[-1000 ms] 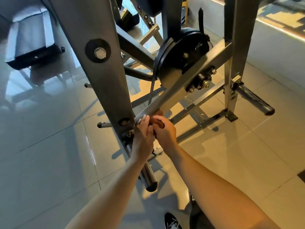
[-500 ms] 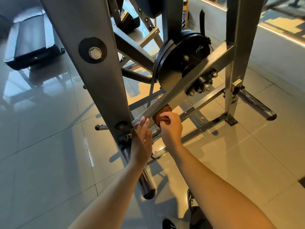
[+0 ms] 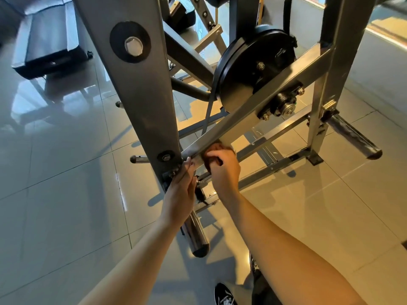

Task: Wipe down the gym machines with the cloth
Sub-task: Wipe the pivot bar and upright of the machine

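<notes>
Right hand, fingers curled round the cloth, should rub firmly up the slanted bar; the flat left hand seemingly steadies it

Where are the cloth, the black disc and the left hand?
cloth (image 3: pixel 217 149): head view, brown fold above the fingers
black disc (image 3: pixel 248 57): head view, flat face
left hand (image 3: pixel 181 190): head view, back of hand

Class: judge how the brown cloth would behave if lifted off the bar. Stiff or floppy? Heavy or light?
Probably floppy: the cloth bunches into folds inside the right hand. Likely light: that one hand alone holds it against the slanted bar.
</notes>
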Motion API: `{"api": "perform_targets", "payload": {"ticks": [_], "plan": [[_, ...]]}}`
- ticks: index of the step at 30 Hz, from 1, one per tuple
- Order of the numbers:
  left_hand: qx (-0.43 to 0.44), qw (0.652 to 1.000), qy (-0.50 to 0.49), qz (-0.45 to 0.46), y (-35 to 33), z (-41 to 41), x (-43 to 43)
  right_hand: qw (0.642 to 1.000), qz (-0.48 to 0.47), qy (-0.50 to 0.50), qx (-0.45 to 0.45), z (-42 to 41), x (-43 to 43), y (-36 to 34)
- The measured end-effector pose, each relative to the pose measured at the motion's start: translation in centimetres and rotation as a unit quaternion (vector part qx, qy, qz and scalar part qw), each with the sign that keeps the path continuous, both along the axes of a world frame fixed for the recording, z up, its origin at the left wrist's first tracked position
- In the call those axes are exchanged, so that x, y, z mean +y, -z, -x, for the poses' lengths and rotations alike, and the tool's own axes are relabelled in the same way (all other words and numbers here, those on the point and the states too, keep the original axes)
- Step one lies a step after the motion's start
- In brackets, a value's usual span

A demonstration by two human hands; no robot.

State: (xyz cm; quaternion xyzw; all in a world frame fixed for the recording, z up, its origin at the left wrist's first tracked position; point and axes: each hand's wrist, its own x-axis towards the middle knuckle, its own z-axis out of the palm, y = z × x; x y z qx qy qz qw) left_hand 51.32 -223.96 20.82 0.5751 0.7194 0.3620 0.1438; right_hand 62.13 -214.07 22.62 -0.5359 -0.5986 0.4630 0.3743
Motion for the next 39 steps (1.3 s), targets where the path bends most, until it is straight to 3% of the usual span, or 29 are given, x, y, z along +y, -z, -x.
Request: {"api": "perform_targets", "payload": {"ticks": [6, 10, 12, 18, 22, 24, 26, 29, 32, 34, 39], "plan": [[0.002, 0.999, -0.017, 0.028, 0.6, 0.3, -0.4, 0.991, -0.035, -0.130, -0.020, 0.3, -1.7, 1.1], [0.043, 0.998, -0.043, 0.023, 0.5, 0.4, -1.6, 0.999, -0.026, 0.025, 0.021, -1.0, 0.2, 0.3], [0.039, 0.998, -0.051, 0.015, 0.3, 0.5, -1.6, 0.998, -0.003, 0.050, 0.026, -0.9, 0.7, 0.0], [0.008, 0.999, -0.050, 0.004, 0.6, 0.5, -1.0, 0.994, -0.018, -0.104, 0.022, 1.7, -3.2, 2.1], [-0.022, 0.998, -0.058, 0.020, 1.1, 0.2, -0.9, 0.979, 0.075, -0.183, 0.040, 1.8, -2.8, 3.6], [-0.042, 0.997, -0.063, 0.027, 0.5, -0.5, -0.5, 0.974, 0.072, -0.211, 0.034, 1.3, -2.4, 3.3], [-0.032, 0.997, -0.057, 0.036, -0.5, -1.2, 0.3, 0.983, 0.039, -0.174, 0.036, 0.3, -1.8, 2.2], [0.021, 0.998, -0.048, 0.029, -1.8, -1.6, 2.5, 0.998, 0.010, -0.018, 0.060, -1.8, 0.8, 0.3], [0.089, 0.995, -0.038, -0.011, -1.5, -1.5, 3.9, 0.991, 0.024, 0.087, 0.103, -2.7, 3.1, -1.1], [0.079, 0.996, -0.038, -0.017, -1.2, -1.6, 4.0, 0.989, 0.040, 0.080, 0.120, -2.0, 2.5, -1.3], [0.031, 0.998, -0.055, -0.009, -1.9, -2.7, 4.7, 0.992, 0.058, -0.081, 0.077, -2.1, 0.8, 0.0]]}}
